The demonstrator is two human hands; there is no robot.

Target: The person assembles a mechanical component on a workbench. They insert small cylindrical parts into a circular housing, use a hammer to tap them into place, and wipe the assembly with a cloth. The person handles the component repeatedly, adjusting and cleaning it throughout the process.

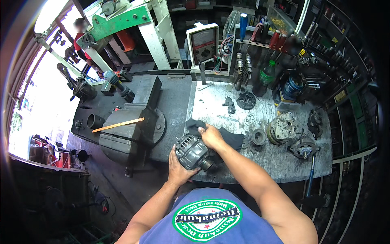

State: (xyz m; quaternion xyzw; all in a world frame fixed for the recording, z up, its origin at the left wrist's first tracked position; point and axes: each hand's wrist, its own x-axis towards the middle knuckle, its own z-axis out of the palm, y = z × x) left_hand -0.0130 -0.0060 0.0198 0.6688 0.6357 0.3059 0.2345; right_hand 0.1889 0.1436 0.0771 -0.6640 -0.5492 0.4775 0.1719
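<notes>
An alternator with a slotted metal housing and a ribbed pulley sits at the front left edge of the metal-topped bench. My left hand grips it from the left and near side, fingers along the housing and thumb toward the pulley. Just above its far side, my right hand is closed on a dark cloth. More dark fabric lies behind my right wrist; I cannot tell whether it is the same piece. A loose pulley with a fan rests to the right of my right forearm.
Left of the bench stands a large vise with an orange-brown strip across it. Alternator parts and a round dark part lie rightward. Behind are a green bottle and an analog meter. A person stands far left.
</notes>
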